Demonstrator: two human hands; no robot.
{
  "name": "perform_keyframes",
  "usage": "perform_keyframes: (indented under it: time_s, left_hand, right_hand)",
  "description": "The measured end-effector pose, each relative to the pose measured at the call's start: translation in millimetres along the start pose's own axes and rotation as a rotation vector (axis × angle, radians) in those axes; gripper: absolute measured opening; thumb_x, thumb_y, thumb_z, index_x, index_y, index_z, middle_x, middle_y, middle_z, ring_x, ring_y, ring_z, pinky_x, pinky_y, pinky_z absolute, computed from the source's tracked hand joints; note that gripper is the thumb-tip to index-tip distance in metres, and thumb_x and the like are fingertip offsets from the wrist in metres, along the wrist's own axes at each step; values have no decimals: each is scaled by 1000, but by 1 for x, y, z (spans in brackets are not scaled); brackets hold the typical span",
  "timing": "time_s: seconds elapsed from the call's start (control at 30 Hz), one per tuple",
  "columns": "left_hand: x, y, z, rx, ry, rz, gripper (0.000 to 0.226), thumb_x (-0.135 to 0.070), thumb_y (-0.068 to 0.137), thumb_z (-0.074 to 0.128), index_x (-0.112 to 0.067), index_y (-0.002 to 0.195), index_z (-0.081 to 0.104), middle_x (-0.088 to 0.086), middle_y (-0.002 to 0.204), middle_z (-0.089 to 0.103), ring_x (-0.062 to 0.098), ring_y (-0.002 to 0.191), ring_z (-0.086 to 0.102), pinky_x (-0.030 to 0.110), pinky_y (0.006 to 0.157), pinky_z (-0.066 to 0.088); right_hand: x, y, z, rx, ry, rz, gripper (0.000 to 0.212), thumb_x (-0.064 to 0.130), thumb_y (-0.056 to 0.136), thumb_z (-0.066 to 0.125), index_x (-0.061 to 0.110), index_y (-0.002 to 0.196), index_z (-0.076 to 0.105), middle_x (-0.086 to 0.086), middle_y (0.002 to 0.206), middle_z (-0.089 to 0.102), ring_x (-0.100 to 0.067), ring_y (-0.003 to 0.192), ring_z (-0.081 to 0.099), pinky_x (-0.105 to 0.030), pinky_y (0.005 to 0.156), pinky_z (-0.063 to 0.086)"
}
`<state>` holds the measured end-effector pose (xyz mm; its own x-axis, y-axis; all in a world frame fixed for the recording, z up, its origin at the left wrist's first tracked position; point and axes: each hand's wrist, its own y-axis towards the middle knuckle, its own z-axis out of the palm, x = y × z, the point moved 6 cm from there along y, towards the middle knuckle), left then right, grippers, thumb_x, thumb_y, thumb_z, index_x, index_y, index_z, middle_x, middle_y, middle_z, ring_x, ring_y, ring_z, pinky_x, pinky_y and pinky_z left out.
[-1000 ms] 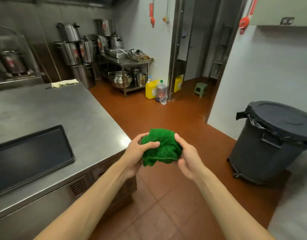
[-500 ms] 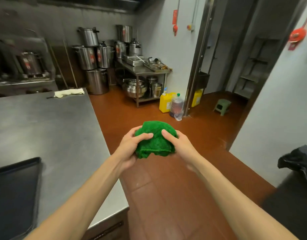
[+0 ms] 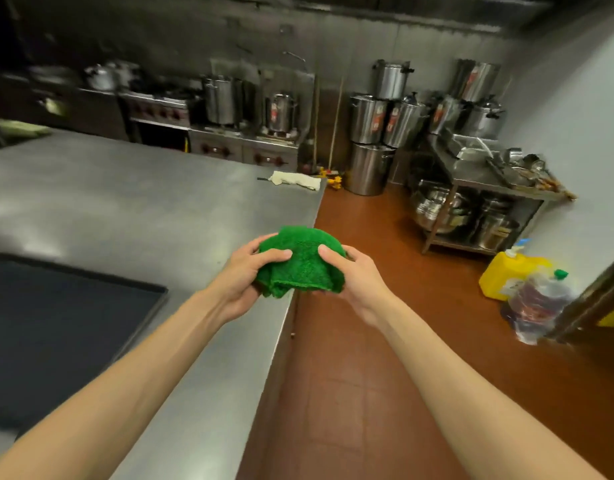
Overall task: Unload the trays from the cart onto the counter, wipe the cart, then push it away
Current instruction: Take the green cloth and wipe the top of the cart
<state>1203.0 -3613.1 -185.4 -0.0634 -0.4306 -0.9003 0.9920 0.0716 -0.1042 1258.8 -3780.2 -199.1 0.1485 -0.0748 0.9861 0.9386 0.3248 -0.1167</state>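
A bunched green cloth (image 3: 303, 263) is held between both hands over the right edge of the steel counter (image 3: 132, 202). My left hand (image 3: 245, 277) grips its left side, thumb on top. My right hand (image 3: 355, 277) grips its right side. A dark flat tray (image 3: 56, 327) lies on the counter at the lower left, partly hidden by my left forearm. The cart is not in view.
A pale rag (image 3: 295, 180) lies at the counter's far right corner. Stacked steel pots (image 3: 371, 147) stand on the red tiled floor (image 3: 385, 341) beyond. A steel rack with bowls (image 3: 471, 202) lines the right wall. A yellow jug (image 3: 509, 275) and a plastic bottle (image 3: 537, 299) sit by a door frame.
The view has swung left: the black bin and doorway have left the frame, and the counter and stove now fill it. Both hands keep hold of the green cloth.
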Motion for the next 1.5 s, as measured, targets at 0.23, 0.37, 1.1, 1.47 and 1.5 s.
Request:
perform_keyframes:
  time_s: [0.23, 0.37, 1.1, 1.47, 1.5]
  left_hand:
    - [6, 88, -51, -294, -108, 97, 45, -2, 84, 63, -5, 129, 60, 21, 121, 66, 28, 92, 68, 26, 60, 55]
    - [26, 153, -81, -447, -197, 130, 43, -2, 84, 65, -8, 127, 62, 21, 122, 66, 30, 95, 67, 26, 59, 55]
    - [226, 343, -208, -1409, 351, -226, 55, -13, 73, 80, -13, 121, 53, 14, 118, 54, 29, 104, 58, 38, 85, 53]
    - [226, 349, -205, -1234, 1139, -451, 70, -25, 85, 68, -23, 147, 37, 8, 133, 49, 29, 120, 42, 42, 99, 33]
    - [222, 347, -202, -1227, 1113, -446, 69, -23, 85, 68, -22, 147, 38, 9, 133, 49, 29, 120, 42, 42, 100, 35]
  right_hand:
    - [-12, 150, 28, 304, -85, 84, 48, 30, 85, 77, 9, 125, 60, -12, 118, 71, -30, 102, 72, -43, 74, 61]
    - [-32, 243, 40, 422, -139, 148, 41, 28, 86, 75, 9, 120, 63, -13, 115, 72, -28, 98, 73, -39, 70, 61]
    - [-266, 537, 83, 1111, -1022, 30, 50, 38, 88, 70, 8, 126, 59, -13, 125, 63, -28, 113, 61, -41, 95, 53]
    - [-261, 515, 88, 1251, -1172, -674, 51, 35, 98, 53, 21, 146, 41, -10, 134, 46, -30, 119, 41, -43, 91, 49]
    - [-258, 513, 90, 1257, -1205, -690, 52, 35, 98, 53, 20, 146, 41, -10, 135, 46, -31, 119, 42, -44, 92, 49]
